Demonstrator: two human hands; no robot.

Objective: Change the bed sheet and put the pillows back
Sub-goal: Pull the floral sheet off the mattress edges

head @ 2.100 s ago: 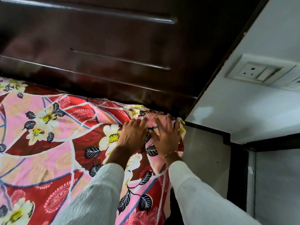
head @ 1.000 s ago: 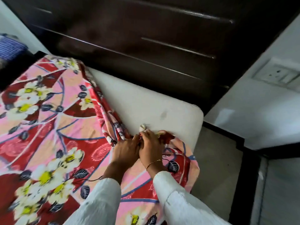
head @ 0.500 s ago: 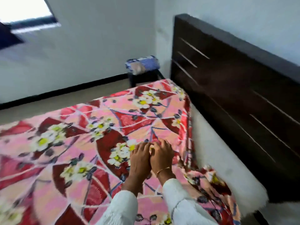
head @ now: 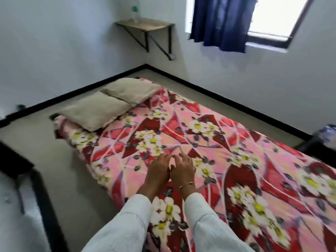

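Note:
A red and pink floral bed sheet (head: pixel 209 142) covers the mattress from near me to the far end. Two beige pillows lie side by side at the far end, one nearer the left edge (head: pixel 94 111) and one behind it (head: pixel 131 90). My left hand (head: pixel 158 169) and my right hand (head: pixel 183 168) are close together above the middle of the sheet, thumbs almost touching. Their fingers are loosely bent and spread, and I see no cloth between them. White sleeves cover both forearms.
Grey floor runs round the bed on the left and far sides. A dark table edge (head: pixel 16 166) stands at the left. A wall shelf (head: pixel 145 26) with a bottle hangs in the corner, beside a window with a blue curtain (head: pixel 221 22). A bluish bundle (head: pixel 327 131) sits at the right.
My view swung from the headboard corner towards the foot of the bed. The hands pulled the sheet off that corner, baring the white mattress, then let go and now hover over the sheet's middle.

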